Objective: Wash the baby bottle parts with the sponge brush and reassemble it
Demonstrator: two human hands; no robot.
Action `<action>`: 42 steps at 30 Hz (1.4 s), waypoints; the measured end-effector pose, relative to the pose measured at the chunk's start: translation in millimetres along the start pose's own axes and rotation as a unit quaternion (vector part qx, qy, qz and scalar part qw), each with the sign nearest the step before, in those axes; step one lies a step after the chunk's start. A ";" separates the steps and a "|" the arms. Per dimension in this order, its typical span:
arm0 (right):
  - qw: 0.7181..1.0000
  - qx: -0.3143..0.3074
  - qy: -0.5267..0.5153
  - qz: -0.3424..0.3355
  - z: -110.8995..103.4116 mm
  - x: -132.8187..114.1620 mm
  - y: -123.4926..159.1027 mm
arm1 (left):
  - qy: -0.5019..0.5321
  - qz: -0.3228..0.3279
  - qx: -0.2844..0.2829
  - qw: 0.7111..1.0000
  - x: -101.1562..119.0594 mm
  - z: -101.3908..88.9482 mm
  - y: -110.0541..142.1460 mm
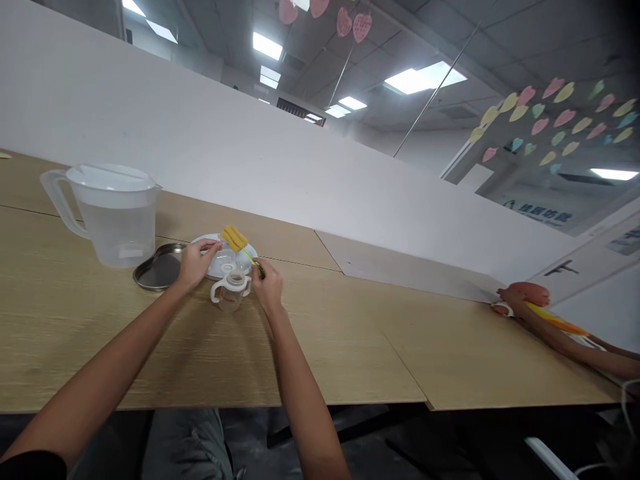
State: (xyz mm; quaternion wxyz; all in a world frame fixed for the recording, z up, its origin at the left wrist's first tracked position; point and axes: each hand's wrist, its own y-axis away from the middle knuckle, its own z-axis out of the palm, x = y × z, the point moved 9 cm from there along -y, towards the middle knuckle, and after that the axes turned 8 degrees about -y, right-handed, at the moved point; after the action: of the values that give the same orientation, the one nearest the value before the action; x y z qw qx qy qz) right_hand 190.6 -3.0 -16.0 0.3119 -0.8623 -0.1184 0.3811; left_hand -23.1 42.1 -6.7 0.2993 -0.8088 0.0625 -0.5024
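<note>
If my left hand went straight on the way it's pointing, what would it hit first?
Most likely the yellow sponge on the brush in your right hand, just beyond the fingertips of your left hand. Depth is unclear, so it might pass over it.

Tray [159, 268] hidden at 3 o'clock by left hand [197, 263], brush handle [249, 256] partly covered by right hand [267, 285], bottle [230, 298] print too small, other person's arm [565, 343] cut off at 4 o'clock.

Passage right of two-handled bottle [230, 299], pitcher [120, 230] and tray [157, 271] blocking left
</note>
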 end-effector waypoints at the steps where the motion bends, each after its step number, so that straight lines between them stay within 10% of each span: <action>1: 1.000 -0.001 -0.005 0.001 0.3 -0.2 0.3 | -0.012 -0.008 0.019 1.000 -0.7 -4.0 0.3; 22: 0.997 0.042 0.058 0.029 -14.9 5.7 1.1 | -0.032 0.003 0.085 0.996 7.9 -15.6 9.2; 42: 0.987 -0.042 0.122 -0.099 0.8 -7.7 3.7 | 0.033 0.019 0.096 0.995 -4.8 -7.9 -0.8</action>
State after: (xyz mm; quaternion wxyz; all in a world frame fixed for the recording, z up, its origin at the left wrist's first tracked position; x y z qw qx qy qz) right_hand 184.7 -8.9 -14.2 0.3235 -0.8987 -0.1801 0.2349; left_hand -32.3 41.4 -7.5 0.3829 -0.7578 0.0388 -0.5269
